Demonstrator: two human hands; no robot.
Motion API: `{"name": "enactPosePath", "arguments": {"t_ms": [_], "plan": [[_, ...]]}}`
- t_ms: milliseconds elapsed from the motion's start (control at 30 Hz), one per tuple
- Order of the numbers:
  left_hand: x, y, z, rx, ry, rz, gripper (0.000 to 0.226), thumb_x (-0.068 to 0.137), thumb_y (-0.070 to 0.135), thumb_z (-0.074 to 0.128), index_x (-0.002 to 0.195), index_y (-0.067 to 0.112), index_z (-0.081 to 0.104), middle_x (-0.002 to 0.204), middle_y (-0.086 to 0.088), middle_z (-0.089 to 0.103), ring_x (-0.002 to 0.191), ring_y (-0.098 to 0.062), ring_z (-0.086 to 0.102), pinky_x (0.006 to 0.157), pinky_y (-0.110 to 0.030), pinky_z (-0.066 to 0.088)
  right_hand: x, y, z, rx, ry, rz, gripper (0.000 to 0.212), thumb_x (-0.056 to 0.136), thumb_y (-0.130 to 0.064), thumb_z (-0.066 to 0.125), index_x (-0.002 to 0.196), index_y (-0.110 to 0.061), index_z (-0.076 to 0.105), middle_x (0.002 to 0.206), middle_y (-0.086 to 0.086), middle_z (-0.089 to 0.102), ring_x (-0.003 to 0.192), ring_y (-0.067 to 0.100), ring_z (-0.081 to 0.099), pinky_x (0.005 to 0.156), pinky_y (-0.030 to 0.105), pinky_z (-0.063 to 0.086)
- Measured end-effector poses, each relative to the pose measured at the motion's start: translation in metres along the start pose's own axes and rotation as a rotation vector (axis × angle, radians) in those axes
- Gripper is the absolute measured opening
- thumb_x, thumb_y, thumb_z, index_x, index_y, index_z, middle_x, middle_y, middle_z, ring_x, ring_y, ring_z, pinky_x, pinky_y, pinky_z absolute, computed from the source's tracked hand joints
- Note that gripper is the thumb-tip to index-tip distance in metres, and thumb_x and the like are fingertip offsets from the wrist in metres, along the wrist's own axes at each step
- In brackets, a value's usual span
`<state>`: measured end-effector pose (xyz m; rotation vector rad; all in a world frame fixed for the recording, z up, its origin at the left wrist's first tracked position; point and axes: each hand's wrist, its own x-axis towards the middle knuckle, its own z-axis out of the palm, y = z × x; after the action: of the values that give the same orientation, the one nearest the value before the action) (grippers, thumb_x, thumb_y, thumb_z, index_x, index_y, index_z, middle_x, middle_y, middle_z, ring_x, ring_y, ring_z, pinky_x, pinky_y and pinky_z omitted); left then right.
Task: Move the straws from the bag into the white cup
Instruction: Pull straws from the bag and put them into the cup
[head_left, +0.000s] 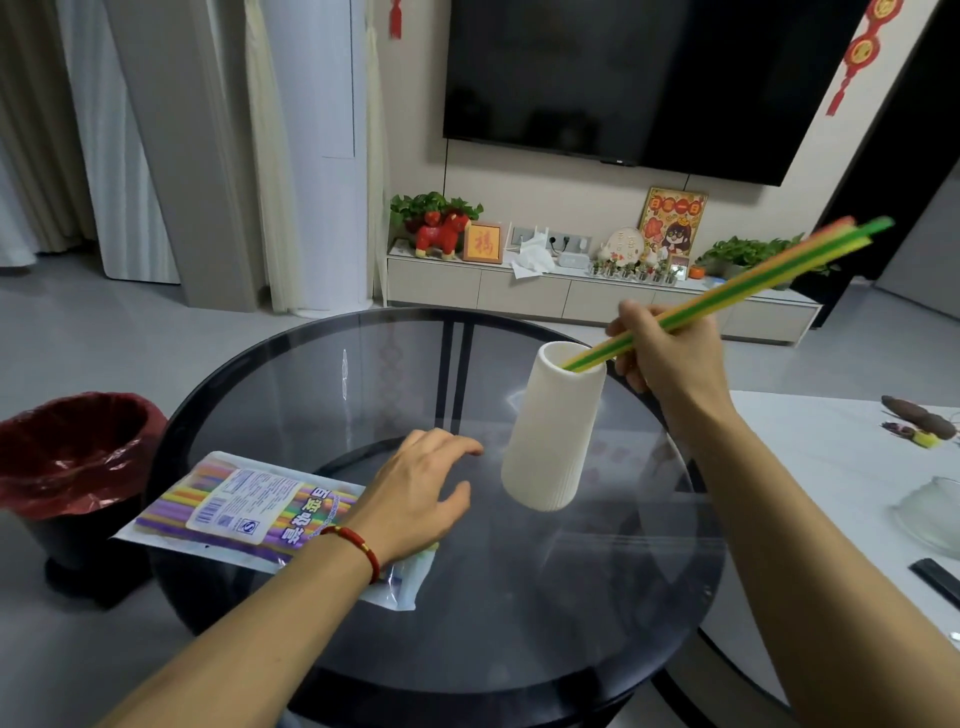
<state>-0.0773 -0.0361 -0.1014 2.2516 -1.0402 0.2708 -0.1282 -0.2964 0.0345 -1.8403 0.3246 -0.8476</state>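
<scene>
The right hand (660, 353) held a closed grip on the straws (727, 291), their lower ends inside the white cup (550, 431). At eight o'clock from the cup, the left hand (415, 493) hovered open and empty over the bag (234, 504) on the table (519, 623).

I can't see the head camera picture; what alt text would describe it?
A person's right hand lowers a bundle of yellow and green straws into a tall white cup on a round glass table. The left hand rests open over a bag of colourful straws.
</scene>
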Motion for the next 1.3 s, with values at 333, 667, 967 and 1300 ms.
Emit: {"name": "enactPosePath", "arguments": {"t_ms": [333, 667, 967, 1300], "plan": [[-0.012, -0.022, -0.015, 0.368, -0.509, -0.259, 0.098, 0.077, 0.076, 0.053, 0.159, 0.034, 0.018, 0.159, -0.001, 0.027, 0.150, -0.023, 0.016, 0.123, -0.054, 0.015, 0.004, 0.012, 0.016, -0.143, -0.273, 0.099, 0.057, 0.077, -0.068, 0.066, 0.117, -0.027, 0.069, 0.115, 0.002, 0.071, 0.107, 0.023, 0.066, 0.082, 0.034, 0.055], [-0.030, -0.041, -0.035, 0.465, -0.866, -0.108, 0.148, 0.055, 0.077, 0.078, 0.160, 0.028, -0.014, 0.161, 0.008, 0.015, 0.153, -0.017, 0.010, 0.120, -0.069, -0.005, -0.032, 0.005, -0.012, -0.024, 0.125, -0.184, 0.059, 0.088, -0.058, 0.060, 0.135, -0.023, 0.055, 0.124, 0.003, 0.062, 0.104, 0.009, 0.063, 0.084, 0.033, 0.055], [-0.019, -0.016, -0.041, 0.529, -0.545, 0.024, 0.096, 0.062, 0.057, 0.073, 0.144, 0.026, 0.032, 0.112, 0.003, 0.036, 0.099, -0.021, 0.047, 0.091, -0.039, 0.045, -0.149, 0.059, 0.037, -0.056, -0.494, 0.167, 0.019, 0.094, -0.032, 0.061, 0.085, -0.021, 0.073, 0.073, 0.000, 0.071, 0.056, 0.014, 0.064, 0.049, 0.036, 0.055], [-0.022, 0.023, -0.023, 0.983, -0.361, 0.246, 0.120, 0.065, 0.035, 0.086, 0.157, 0.016, 0.012, 0.135, -0.014, 0.034, 0.117, -0.033, 0.034, 0.096, -0.056, 0.024, -0.171, 0.079, 0.075, 0.362, -0.716, 0.798, 0.038, 0.089, -0.036, 0.053, 0.100, -0.008, 0.077, 0.079, 0.012, 0.078, 0.062, 0.024, 0.072, 0.060, 0.036, 0.060]]}}
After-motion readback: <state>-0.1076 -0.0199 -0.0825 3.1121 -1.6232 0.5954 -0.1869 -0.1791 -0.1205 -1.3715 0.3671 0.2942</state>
